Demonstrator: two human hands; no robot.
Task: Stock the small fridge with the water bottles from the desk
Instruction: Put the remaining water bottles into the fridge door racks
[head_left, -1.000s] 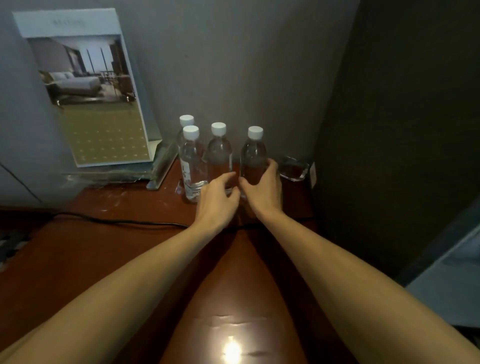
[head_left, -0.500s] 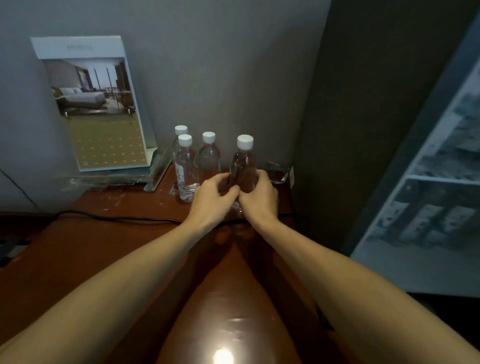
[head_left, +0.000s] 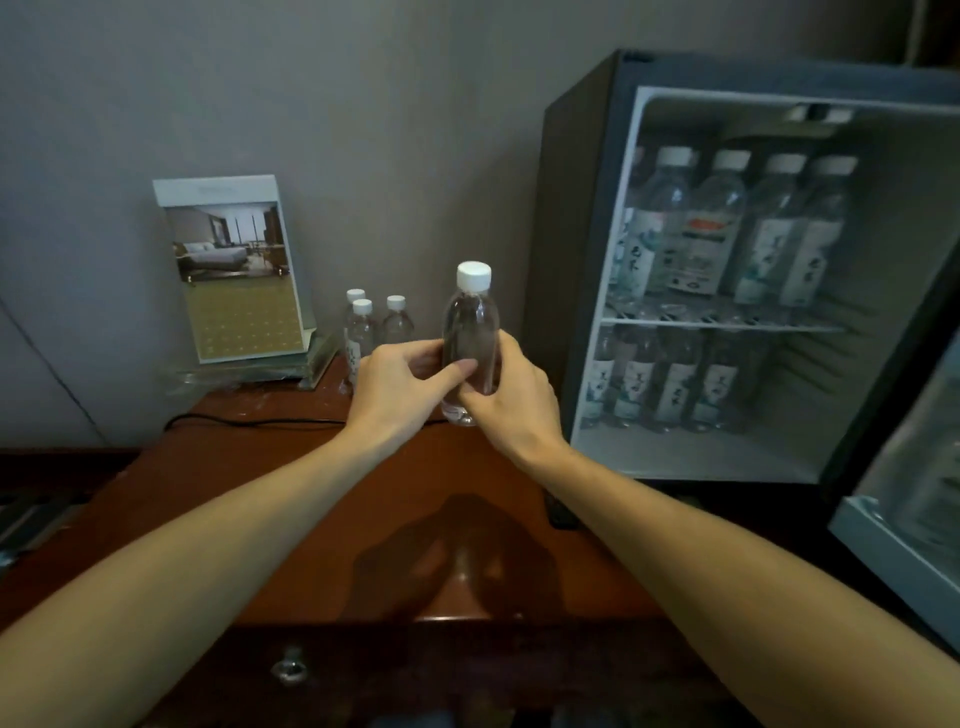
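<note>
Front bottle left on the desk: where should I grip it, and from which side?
Probably round its upper body, just under the cap, from the front: the front bottle stands upright, the rear bottle close behind it and the right bottle beside it.

A plain grey wall (head_left: 395, 104) is running across the far side, dimly lit. A reddish-brown wooden desk (head_left: 249, 499) is standing against it, its glossy top reflecting soft light. At far left a calendar card (head_left: 234, 270) is standing by the wall. A black cable (head_left: 249, 422) is lying across the desk top, and a round drawer knob (head_left: 291, 670) is showing on the near front.
</note>
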